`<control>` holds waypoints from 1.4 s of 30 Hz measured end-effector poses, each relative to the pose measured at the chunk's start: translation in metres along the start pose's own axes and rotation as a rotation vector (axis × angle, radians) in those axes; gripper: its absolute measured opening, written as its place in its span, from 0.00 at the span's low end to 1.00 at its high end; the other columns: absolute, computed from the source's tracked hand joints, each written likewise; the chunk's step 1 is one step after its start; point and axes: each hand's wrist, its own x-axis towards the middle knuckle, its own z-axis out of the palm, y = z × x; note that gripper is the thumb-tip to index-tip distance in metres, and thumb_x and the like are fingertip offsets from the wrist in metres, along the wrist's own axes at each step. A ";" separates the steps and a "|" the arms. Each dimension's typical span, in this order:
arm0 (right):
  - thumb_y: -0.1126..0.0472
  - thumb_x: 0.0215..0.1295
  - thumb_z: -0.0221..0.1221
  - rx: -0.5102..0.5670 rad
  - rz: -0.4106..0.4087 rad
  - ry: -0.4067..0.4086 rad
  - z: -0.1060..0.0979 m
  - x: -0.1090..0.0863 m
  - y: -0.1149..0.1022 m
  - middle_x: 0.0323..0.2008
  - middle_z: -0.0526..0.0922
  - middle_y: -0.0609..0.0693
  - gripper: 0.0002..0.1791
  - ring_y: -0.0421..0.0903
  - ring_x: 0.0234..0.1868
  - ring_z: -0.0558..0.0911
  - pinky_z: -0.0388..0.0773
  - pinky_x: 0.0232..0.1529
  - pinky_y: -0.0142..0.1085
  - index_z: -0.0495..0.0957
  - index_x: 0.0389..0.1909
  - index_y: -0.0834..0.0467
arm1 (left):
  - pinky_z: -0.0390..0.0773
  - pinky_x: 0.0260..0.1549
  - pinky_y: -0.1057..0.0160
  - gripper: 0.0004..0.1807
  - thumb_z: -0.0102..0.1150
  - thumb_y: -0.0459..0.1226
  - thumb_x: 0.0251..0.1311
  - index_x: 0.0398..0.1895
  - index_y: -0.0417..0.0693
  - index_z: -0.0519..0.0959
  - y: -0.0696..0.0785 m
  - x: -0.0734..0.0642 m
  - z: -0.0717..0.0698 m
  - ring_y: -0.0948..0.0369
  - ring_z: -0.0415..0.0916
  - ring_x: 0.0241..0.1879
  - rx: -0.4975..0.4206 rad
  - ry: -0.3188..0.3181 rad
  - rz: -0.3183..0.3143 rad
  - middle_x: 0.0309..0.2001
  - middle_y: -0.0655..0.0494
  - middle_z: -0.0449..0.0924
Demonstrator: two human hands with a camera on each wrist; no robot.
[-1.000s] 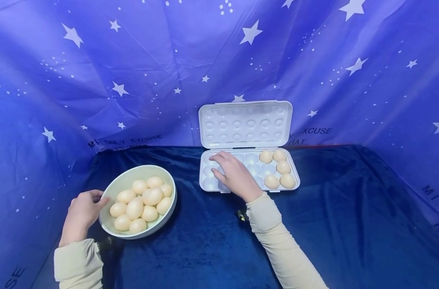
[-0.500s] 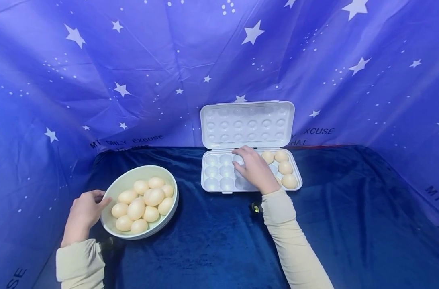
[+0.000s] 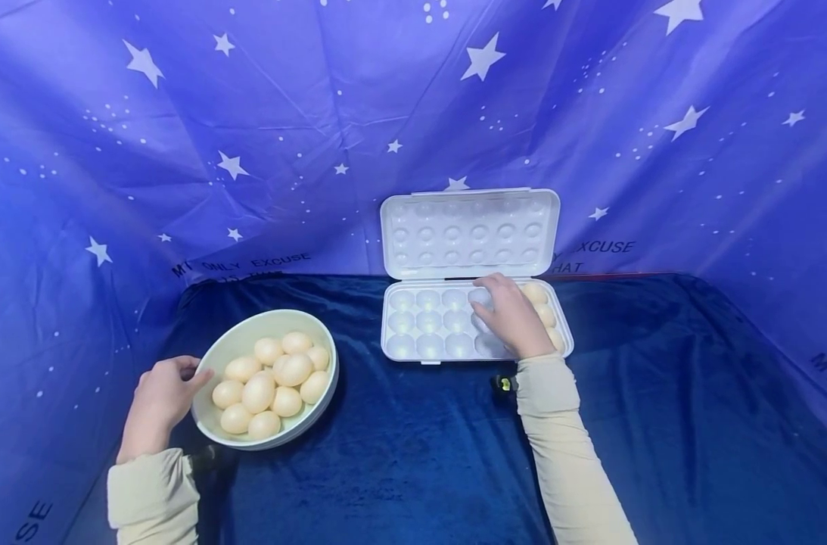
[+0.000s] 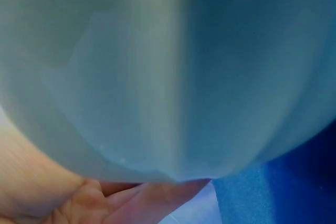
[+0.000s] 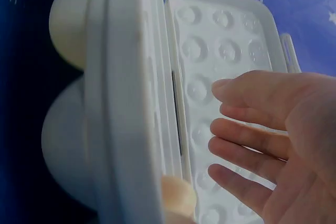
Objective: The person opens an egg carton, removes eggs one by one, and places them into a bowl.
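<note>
My left hand [image 3: 157, 405] grips the left rim of a pale green bowl [image 3: 212, 424], with the thumb over the edge. In the left wrist view the bowl's smooth outer wall [image 4: 157, 77] fills most of the picture, above part of the hand [image 4: 131, 203]. Several cream eggs [image 3: 258, 392] are piled in the bowl. My right hand [image 3: 515, 314] is over the right part of a white egg box [image 3: 388, 356], holding nothing. In the right wrist view its fingers [image 5: 247, 156] are extended and spread. Eggs [image 3: 537, 294] sit in the box's right column; the hand hides nearby cups.
The egg box's dimpled lid [image 3: 471, 235] stands raised at the back. A dark blue velvety cloth [image 3: 386, 454] covers the table. Behind hangs a blue curtain [image 3: 304, 98] with white stars.
My right hand has moved to the right along the egg box, uncovering the left cups and covering some eggs. My left hand keeps its grip on the bowl.
</note>
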 end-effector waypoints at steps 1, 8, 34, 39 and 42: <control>0.63 0.67 0.60 0.001 0.012 -0.002 -0.001 0.000 0.002 0.58 0.76 0.65 0.21 0.62 0.61 0.74 0.70 0.63 0.54 0.75 0.58 0.68 | 0.77 0.46 0.38 0.23 0.55 0.40 0.69 0.52 0.24 0.76 0.000 0.000 0.000 0.36 0.80 0.45 0.001 -0.001 -0.001 0.50 0.27 0.79; 0.65 0.67 0.58 -0.006 0.083 -0.014 -0.001 0.001 0.017 0.60 0.74 0.67 0.22 0.62 0.61 0.73 0.68 0.64 0.54 0.73 0.60 0.70 | 0.77 0.46 0.37 0.23 0.55 0.40 0.69 0.54 0.24 0.75 0.002 0.000 -0.001 0.36 0.80 0.45 -0.004 -0.012 -0.015 0.51 0.26 0.78; 0.74 0.63 0.52 -0.023 0.134 0.132 0.012 -0.002 0.042 0.57 0.73 0.70 0.19 0.69 0.61 0.64 0.60 0.65 0.57 0.77 0.55 0.69 | 0.77 0.46 0.37 0.23 0.55 0.39 0.69 0.53 0.24 0.75 0.001 -0.001 -0.001 0.36 0.81 0.44 -0.011 -0.002 -0.006 0.49 0.26 0.79; 0.72 0.64 0.55 -0.034 0.149 0.159 0.015 -0.001 0.044 0.56 0.75 0.70 0.19 0.69 0.59 0.65 0.60 0.63 0.56 0.77 0.56 0.68 | 0.77 0.46 0.38 0.23 0.55 0.40 0.68 0.52 0.24 0.76 0.001 -0.001 -0.001 0.36 0.81 0.44 -0.008 0.002 -0.002 0.49 0.27 0.79; 0.72 0.64 0.55 -0.041 0.154 0.160 0.016 0.000 0.044 0.56 0.75 0.70 0.19 0.69 0.59 0.65 0.59 0.64 0.56 0.76 0.57 0.68 | 0.76 0.46 0.38 0.22 0.55 0.40 0.69 0.52 0.24 0.76 0.001 0.000 -0.001 0.37 0.81 0.44 -0.008 0.003 -0.003 0.49 0.27 0.79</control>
